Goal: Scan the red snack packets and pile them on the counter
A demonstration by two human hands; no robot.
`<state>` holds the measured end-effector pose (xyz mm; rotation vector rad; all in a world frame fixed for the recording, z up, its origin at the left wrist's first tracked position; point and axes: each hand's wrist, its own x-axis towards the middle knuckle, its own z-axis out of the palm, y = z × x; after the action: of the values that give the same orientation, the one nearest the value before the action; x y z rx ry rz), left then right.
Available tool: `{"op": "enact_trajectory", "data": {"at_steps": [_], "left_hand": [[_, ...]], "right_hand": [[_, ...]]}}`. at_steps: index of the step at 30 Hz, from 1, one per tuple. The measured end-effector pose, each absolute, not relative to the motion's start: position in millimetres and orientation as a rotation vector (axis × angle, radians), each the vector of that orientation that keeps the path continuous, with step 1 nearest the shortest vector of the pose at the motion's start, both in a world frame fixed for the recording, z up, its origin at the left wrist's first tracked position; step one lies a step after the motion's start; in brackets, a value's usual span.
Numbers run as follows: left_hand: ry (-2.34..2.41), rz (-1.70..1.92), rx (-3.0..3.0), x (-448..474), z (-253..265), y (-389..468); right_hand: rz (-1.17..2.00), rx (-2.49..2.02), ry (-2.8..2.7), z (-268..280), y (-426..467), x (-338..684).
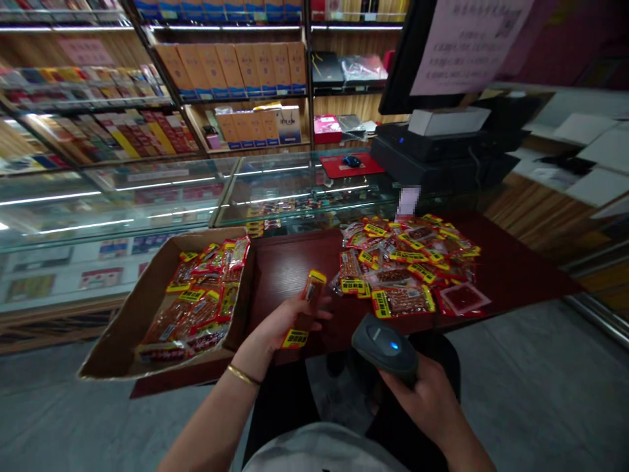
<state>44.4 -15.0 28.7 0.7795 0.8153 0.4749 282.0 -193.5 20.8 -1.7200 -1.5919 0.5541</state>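
My left hand (285, 322) is closed round a snack packet (312, 292) with yellow ends and a reddish-brown middle, held over the dark red table (280, 262). In my right hand (427, 396) is a dark grey barcode scanner (386, 347) with a blue light glowing on top; its head points up and to the left. To the left of my left hand stands an open cardboard box (115, 334) with several similar packets (196, 308) inside. Beyond the scanner, a heap of such packets (405, 255) covers the right part of the table.
Behind the table runs a glass display counter (167, 187). A computer mouse (351, 160) lies on a red mat (334, 168). At the right stand a monitor (407, 65) and a black cash-drawer-like box (437, 164). Shelves with boxed goods (230, 69) line the back.
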Motion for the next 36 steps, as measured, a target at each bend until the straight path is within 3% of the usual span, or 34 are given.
{"op": "enact_trajectory", "data": {"at_steps": [12,20,24,29,36], "left_hand": [[0.860,0.344,2.454,310,92,101],[0.853,0.018,2.553,351,96,109],[0.757,0.332,2.635,300,110,94],[0.618,0.524,2.583,146,133,51],[1.873,0.048,2.319,-114,99,40]], "right_hand": [[0.519,-1.776,-1.449,10,-216,298],[0.476,-1.813,-1.353,12,-221,303],[0.496,-1.777,-1.380,15,-218,302],[0.525,-1.762,-1.435,18,-206,292],[0.616,-1.690,-1.580,31,-180,265]]}}
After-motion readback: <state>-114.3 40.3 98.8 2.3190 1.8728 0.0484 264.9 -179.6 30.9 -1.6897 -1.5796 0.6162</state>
